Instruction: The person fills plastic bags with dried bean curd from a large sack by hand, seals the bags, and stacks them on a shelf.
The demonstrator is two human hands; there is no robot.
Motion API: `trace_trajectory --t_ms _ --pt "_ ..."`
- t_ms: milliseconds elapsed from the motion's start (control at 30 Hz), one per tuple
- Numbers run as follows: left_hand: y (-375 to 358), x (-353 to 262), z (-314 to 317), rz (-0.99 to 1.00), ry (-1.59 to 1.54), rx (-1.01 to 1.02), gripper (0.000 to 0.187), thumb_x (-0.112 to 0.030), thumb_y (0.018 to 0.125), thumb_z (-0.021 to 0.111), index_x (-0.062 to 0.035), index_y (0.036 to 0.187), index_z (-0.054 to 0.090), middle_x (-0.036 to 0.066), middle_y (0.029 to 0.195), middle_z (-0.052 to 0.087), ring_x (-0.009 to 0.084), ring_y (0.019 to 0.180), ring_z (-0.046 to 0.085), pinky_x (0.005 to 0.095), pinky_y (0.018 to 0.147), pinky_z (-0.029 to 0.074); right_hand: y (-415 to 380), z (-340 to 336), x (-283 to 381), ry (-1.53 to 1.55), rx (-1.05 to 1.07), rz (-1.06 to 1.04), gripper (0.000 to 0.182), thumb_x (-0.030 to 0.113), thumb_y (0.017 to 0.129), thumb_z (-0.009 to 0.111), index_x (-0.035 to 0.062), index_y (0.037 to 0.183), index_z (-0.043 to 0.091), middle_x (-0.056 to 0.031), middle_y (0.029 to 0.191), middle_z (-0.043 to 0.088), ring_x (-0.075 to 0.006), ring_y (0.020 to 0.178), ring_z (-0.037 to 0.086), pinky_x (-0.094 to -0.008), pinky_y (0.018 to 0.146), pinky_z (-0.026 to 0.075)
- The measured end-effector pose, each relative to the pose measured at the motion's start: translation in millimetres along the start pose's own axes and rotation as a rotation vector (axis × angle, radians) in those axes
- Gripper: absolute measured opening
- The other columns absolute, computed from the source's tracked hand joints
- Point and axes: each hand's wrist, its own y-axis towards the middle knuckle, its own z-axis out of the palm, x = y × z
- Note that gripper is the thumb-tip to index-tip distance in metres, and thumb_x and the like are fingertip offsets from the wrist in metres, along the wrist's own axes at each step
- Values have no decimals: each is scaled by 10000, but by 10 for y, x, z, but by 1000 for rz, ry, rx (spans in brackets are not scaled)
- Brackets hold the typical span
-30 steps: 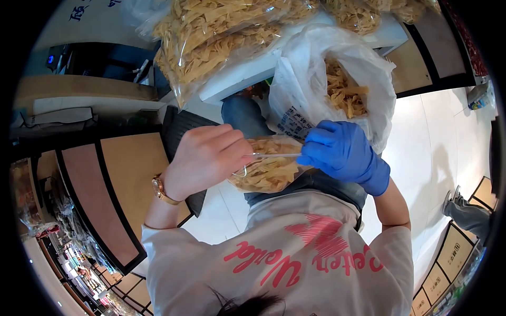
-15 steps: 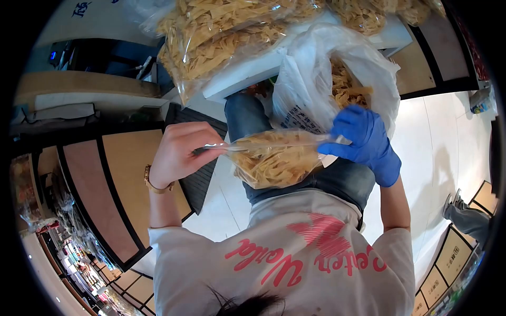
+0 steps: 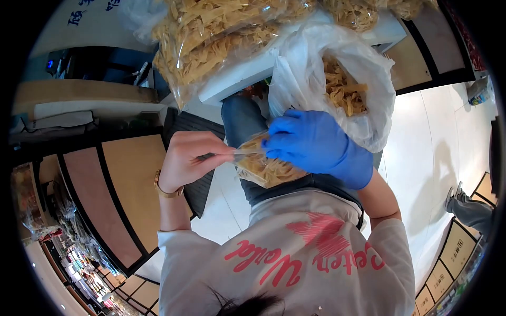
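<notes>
A small clear plastic bag (image 3: 270, 174) of tan, dried flat strips rests over my lap. My bare left hand (image 3: 195, 158), with a gold watch on the wrist, pinches the left end of the bag's top edge. In a blue glove, my right hand (image 3: 319, 147) has its fingers closed on the same top edge, close to the left fingertips. The glove hides the right part of the bag. Just beyond it stands an open white plastic sack (image 3: 298, 79) with more tan strips (image 3: 342, 87) inside.
Large clear bags of tan strips (image 3: 221, 42) lie on a white stand (image 3: 237, 79) ahead. A dark ridged mat (image 3: 197, 139) and wooden cabinet panels (image 3: 142, 168) are at left. Another person's leg (image 3: 472, 213) shows at far right.
My right hand has slid left along the bag's top edge, from its right end to near my left hand. The left hand keeps its pinch and has shifted slightly right.
</notes>
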Motion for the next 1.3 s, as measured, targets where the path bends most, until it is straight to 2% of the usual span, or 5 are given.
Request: trace_trajectory --t_ms 433,733,900,1000,1300 --pt "3 92 -20 -53 -20 21 88 -51 697 738 -28 757 677 86 693 639 215 587 618 259 520 468 -567 -129 -369 -306 -188 18 466 420 656 727 159 475 386 -3 459 319 -162 391 389 -289 385 300" --pt "-77 321 24 -105 -197 -1 156 -115 729 754 -10 790 657 84 801 668 189 726 650 279 630 497 -743 134 -576 -159 -305 52 317 260 735 682 162 499 496 -34 442 402 -216 375 429 -347 387 310" --pt "-395 822 633 -350 -818 -34 1141 -423 497 883 -41 1381 270 105 1358 381 209 1280 344 387 1046 293 -774 253 -468 394 -428 498 369 193 852 564 54 513 519 -114 480 493 -256 434 490 -356 473 358" --pt "-463 775 1033 -438 -764 22 1084 -260 554 892 -39 1390 238 102 1370 376 188 1273 341 327 1051 291 -646 515 -258 1069 -841 1106 446 309 912 542 164 512 409 53 491 365 -53 442 320 -263 430 256" --pt "-651 979 1365 -459 -565 -238 1032 -122 501 902 -30 1337 305 68 1231 484 166 1145 467 310 989 371 -602 662 -302 1651 -1033 1186 309 387 890 568 125 739 501 -8 653 492 -115 532 478 -266 472 391"
